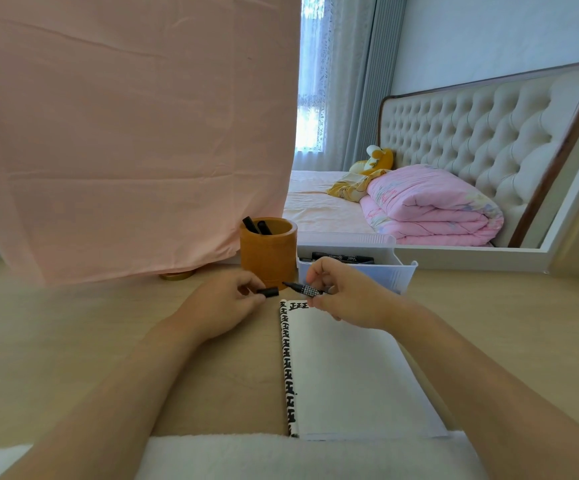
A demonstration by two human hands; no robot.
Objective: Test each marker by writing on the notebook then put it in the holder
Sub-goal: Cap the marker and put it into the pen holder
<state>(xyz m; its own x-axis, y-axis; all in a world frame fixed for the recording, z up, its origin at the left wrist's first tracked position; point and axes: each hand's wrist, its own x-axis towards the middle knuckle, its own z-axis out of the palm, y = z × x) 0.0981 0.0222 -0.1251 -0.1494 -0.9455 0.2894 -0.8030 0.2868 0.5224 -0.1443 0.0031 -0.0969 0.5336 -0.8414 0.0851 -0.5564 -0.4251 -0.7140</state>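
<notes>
Seen on my feed: a person at a wooden desk (73,341) holds an uncapped black marker (303,289) in the right hand (347,297). It is pinched between thumb and curled fingers, tip pointing left. The left hand (225,303) pinches the black cap (270,291) at its fingertips, and cap and tip sit close together but apart.

The two hands meet at the far left corner of the open notebook (343,368), just in front of the round brown holder (269,258). Two black markers (257,226) already lean against the holder's left rim. A white bin (385,275) stands just to the holder's right, and I cannot tell whether they touch. More markers (341,257) lie inside it, right behind the right hand.

The notebook's white page runs toward me. A strip of black characters lines its left edge and a few more sit at the top corner, beside the right hand. Its near edge meets a band of white fluffy fabric (229,452) along the bottom of my view. The right forearm lies along the page's right edge, and a narrow strip of wood separates the left forearm from the left edge.

A broad stretch of desktop shows left of the left forearm. It ends at a hanging pink cloth (125,133) whose hem reaches the desk just left of the holder, with a gold disc (177,276) peeking out beneath. Past the desk's far edge lie a bed, a folded pink quilt (430,209) and a tufted headboard (482,133).
</notes>
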